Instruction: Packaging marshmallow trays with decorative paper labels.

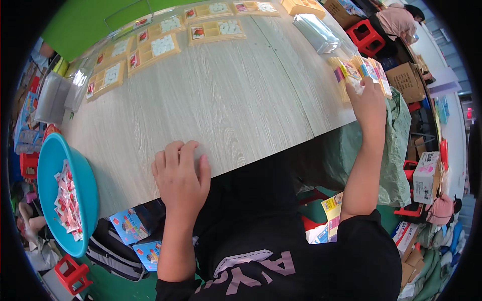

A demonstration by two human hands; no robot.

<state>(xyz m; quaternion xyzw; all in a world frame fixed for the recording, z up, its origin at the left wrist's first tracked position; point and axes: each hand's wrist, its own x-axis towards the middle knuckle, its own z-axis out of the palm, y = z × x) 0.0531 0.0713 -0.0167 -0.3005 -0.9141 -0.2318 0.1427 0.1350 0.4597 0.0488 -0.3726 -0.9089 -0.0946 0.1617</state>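
Note:
My right hand reaches over the table's right edge. Its thumb and fingers close on a colourful printed packet in a group of pale-yellow-edged packets; the fingertips are partly hidden. Beside that packet lie others with pink, blue and white printing. Near the front edge of the wood-grain table, my left hand rests palm down, fingers apart and slightly bent, holding nothing. Several pale yellow compartment trays stand along the far side, with white pieces and a small red packet in each of the nearer ones.
A turquoise basin of small red-and-white packets stands at the left. Clear plastic covers are stacked at the far right and left. A green sack hangs by the right edge. Another person bends over at the upper right.

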